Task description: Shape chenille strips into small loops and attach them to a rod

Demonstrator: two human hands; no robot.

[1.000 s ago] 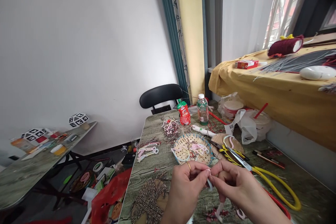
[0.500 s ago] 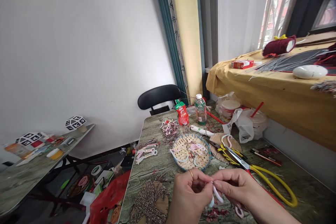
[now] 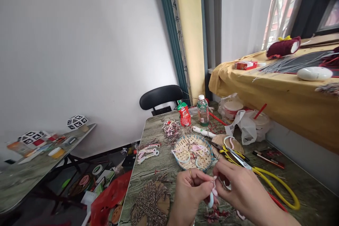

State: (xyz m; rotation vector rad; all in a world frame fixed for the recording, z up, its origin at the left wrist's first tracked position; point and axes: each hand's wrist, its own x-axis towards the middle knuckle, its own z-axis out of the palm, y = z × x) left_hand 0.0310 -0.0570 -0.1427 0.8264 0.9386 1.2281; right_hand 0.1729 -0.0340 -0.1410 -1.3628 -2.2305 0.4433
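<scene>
Head view: pastel cord (image 3: pixel 211 201) pinched, lower centre-right of the frame
Your left hand (image 3: pixel 188 193) pinches it near its top; I cannot tell whether your right hand (image 3: pixel 239 185) grips too. Pinch close to the working end so it doesn't slip.
</scene>
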